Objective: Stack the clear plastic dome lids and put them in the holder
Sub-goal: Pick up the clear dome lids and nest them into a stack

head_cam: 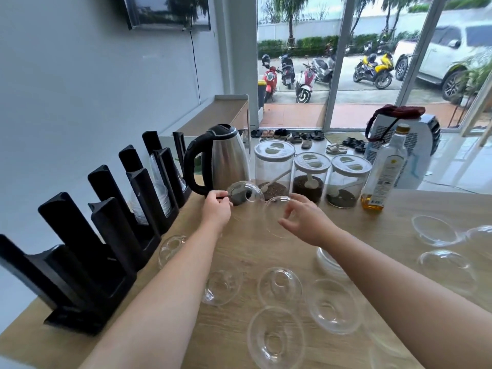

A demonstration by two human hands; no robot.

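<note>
My left hand (217,209) pinches the rim of a clear dome lid (245,192), holding it tilted above the wooden counter (253,251) in front of the kettle. My right hand (306,219) grips a second dome lid (274,213) just to the right of the first. Several more clear dome lids lie loose on the counter, among them one (279,284) near the middle, one (275,339) at the front and one (434,230) at the right. A black slotted holder (106,230) runs along the left wall; its far slots hold stacked lids (159,187).
A steel kettle (223,158) with a black handle stands behind my left hand. Three clear jars (311,174) with white lids and a bottle of amber liquid (383,171) line the counter's back edge. A short stack of flat lids (330,262) lies under my right forearm.
</note>
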